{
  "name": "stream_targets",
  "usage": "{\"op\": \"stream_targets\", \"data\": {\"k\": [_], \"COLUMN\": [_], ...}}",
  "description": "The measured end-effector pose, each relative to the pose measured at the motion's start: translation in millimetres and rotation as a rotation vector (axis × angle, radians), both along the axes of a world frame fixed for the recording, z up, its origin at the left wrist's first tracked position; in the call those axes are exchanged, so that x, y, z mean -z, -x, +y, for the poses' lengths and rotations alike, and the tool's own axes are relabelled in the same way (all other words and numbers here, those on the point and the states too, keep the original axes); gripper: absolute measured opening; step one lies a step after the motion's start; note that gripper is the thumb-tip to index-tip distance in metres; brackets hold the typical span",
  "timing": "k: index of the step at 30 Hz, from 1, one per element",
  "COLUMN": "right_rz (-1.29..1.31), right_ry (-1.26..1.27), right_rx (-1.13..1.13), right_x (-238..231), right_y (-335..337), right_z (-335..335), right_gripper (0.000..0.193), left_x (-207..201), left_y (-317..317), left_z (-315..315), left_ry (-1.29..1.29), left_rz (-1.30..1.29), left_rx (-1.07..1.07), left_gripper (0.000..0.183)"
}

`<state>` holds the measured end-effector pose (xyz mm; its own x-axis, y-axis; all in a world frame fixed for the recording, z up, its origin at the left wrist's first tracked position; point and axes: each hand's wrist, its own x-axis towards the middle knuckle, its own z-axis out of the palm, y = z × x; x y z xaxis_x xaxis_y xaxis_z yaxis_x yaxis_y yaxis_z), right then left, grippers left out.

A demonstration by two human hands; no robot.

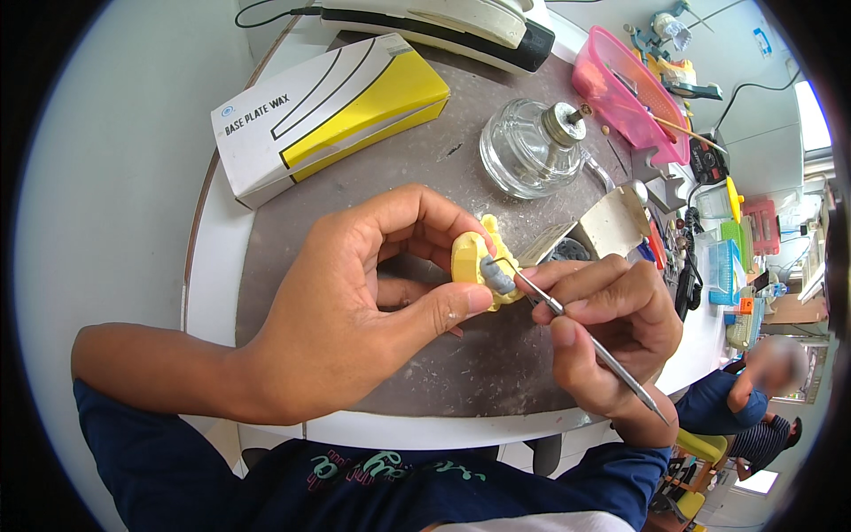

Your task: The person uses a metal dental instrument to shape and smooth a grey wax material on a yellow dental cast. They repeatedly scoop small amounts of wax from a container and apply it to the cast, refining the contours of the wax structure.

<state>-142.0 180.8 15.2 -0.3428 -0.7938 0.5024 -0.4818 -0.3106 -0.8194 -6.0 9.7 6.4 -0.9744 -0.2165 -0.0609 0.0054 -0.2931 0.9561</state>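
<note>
Centrally, yellow dental cast (466, 258), pinched in left hand (344, 297).

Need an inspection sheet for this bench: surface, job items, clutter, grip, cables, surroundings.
Surface: brown tabletop, specked with pale bits toward the front.
Job items: yellow model with grey patch; metal tool, tip at the patch.
Clutter: yellow-white box, glass lamp, pink basket, small opened carton.
Grip: left hand holds the model; right hand holds the tool like a pen.
Cables: black cable by the white device; another upper right.
Surroundings: two people far right.
</note>
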Motion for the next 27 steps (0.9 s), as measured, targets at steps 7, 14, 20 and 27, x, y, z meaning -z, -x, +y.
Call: {"op": "stream_targets", "data": {"k": [7, 14, 20, 27], "right_rz": [0.001, -0.05, -0.089, -0.064], "right_ry": [-0.011, -0.018, 0.11, 0.031], "right_rx": [0.001, 0.031, 0.218, 0.467], "right_x": [-0.9, -2.7, -15.7, -34.0], "right_y": [-0.5, -3.1, 15.6, 51.0], "right_z": [-0.6, 1.5, 4.5, -11.9], "right_gripper": [0.018, 0.017, 0.013, 0.01], "left_x": [0.4, 1.4, -5.0, -10.5], "left_y": [-0.1, 0.2, 1.2, -1.5], "left_z": [-0.3, -0.1, 1.0, 0.4], "left_ry": [0.004, -0.002, -0.005, -0.001], "left_rz": [0.001, 0.012, -0.015, -0.023], "left_rx": [-0.005, 0.001, -0.008, 0.0], "left_gripper": [0.029, 0.029, 0.029, 0.03]}}
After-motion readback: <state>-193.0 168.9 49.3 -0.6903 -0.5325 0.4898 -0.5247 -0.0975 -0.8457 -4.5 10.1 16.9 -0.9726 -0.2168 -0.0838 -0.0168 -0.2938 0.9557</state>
